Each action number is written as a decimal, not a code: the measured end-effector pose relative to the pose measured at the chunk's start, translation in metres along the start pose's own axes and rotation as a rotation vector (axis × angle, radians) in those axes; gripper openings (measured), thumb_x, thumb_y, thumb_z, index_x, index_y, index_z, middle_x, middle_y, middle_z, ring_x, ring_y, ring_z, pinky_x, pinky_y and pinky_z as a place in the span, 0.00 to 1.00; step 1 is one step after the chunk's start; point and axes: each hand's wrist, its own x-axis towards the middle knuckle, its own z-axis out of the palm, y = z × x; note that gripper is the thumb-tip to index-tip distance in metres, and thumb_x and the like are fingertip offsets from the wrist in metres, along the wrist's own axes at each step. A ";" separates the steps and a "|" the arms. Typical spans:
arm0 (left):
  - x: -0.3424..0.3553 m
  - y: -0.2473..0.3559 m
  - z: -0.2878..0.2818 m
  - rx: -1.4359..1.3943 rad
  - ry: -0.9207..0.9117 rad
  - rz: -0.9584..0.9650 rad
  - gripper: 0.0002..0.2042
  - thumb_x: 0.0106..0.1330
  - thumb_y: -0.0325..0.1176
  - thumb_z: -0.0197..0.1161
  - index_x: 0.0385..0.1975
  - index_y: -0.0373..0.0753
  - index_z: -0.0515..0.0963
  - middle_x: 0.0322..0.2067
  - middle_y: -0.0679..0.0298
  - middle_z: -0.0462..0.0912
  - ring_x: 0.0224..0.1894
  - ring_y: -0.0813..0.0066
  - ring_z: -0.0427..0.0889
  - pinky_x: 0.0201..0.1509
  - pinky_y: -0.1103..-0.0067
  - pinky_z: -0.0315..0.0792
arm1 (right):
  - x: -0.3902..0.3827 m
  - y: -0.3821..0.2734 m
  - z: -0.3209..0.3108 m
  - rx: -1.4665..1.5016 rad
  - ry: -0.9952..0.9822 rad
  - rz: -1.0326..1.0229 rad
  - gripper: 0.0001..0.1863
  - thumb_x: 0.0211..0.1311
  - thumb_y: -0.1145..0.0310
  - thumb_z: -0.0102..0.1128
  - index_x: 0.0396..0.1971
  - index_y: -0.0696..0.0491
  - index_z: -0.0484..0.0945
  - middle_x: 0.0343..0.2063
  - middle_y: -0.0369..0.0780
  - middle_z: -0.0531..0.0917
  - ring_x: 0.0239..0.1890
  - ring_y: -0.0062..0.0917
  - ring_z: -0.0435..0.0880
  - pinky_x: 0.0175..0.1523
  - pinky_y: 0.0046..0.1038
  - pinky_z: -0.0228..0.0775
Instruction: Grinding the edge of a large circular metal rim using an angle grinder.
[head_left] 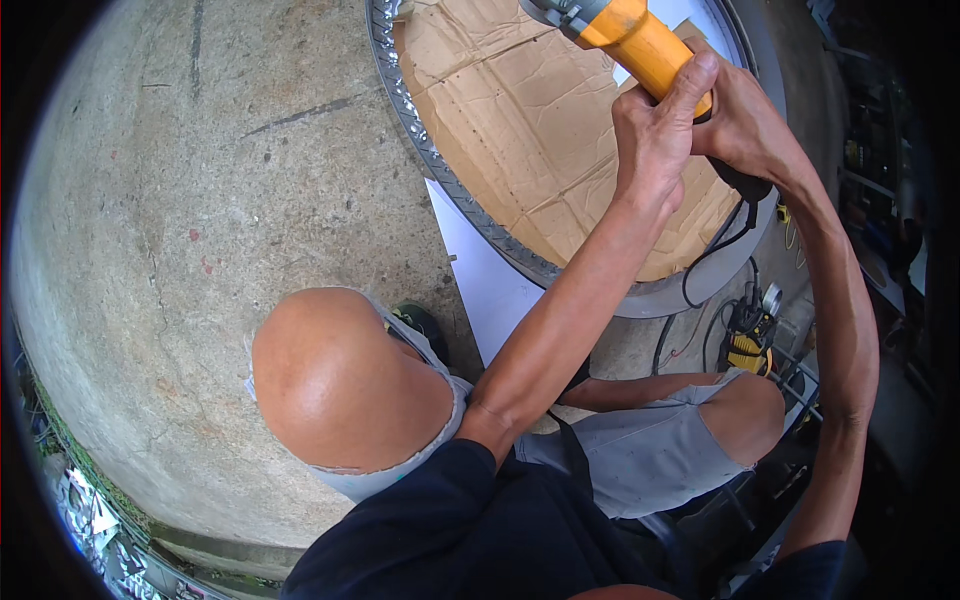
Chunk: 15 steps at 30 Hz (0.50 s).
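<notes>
An orange-yellow angle grinder [650, 50] with a grey metal head is held at the top of the view, its front end cut off by the edge. My left hand [655, 130] is closed around the rear of its body, thumb lying along the top. On the other side my right hand [740, 125] wraps the same body, with most of its fingers hidden. A black cord [742, 235] hangs from the grinder's back end. Below the tool lies a large round metal ring [480, 205], its left rim marked with dark notches and bright spots. Brown creased cardboard [540, 130] covers its inside.
A white sheet [475, 270] sticks out from under the ring onto the concrete floor [200, 200]. A yellow and black power tool [750, 340] with cords stands at the right, near my bent knee [745, 415]. Dark metal racks and clutter line the far right.
</notes>
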 end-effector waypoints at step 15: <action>0.004 0.011 -0.059 0.124 0.166 0.150 0.31 0.57 0.49 0.71 0.45 0.23 0.74 0.39 0.58 0.79 0.41 0.74 0.79 0.46 0.76 0.74 | 0.045 0.002 0.066 0.105 -0.089 -0.163 0.27 0.38 0.62 0.69 0.40 0.62 0.73 0.28 0.52 0.83 0.33 0.42 0.85 0.41 0.37 0.74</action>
